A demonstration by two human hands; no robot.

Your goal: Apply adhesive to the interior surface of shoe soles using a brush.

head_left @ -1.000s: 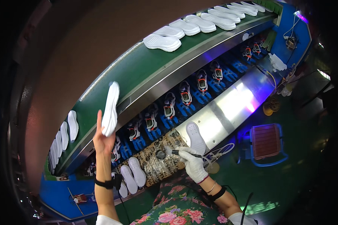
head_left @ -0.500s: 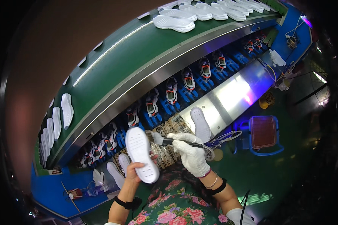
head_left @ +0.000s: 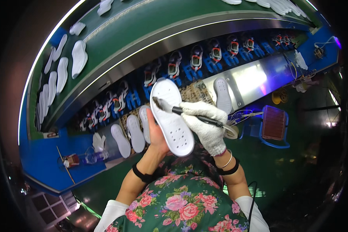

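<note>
My bare left hand (head_left: 157, 133) is closed on a white shoe sole (head_left: 178, 135), gripping it by its left edge. The sole slants with one end toward the conveyor; its upper face shows grooves and several small holes. A white knit glove covers my right hand (head_left: 209, 125), whose fingers wrap round the black handle of a brush (head_left: 165, 104) with a pale tube at its back. The bristles lie over the grooved part of the sole and seem to touch it. Left of my hand, three more soles (head_left: 135, 133) lie on the ledge. Another sole (head_left: 222, 94) rests to the right.
Behind a metal rail (head_left: 143, 48) runs a green conveyor (head_left: 135, 25) carrying many white soles. Below it, shoe uppers (head_left: 196, 58) stand in a row on blue holders. A metal plate (head_left: 251, 79) lies at right, above a stool (head_left: 274, 123). A blue table (head_left: 42, 154) is at left.
The brush has moved left from beside the sole onto its face. The held sole has tilted, its near end swinging right. The whole view has shifted, showing more of the ledge's left side.
</note>
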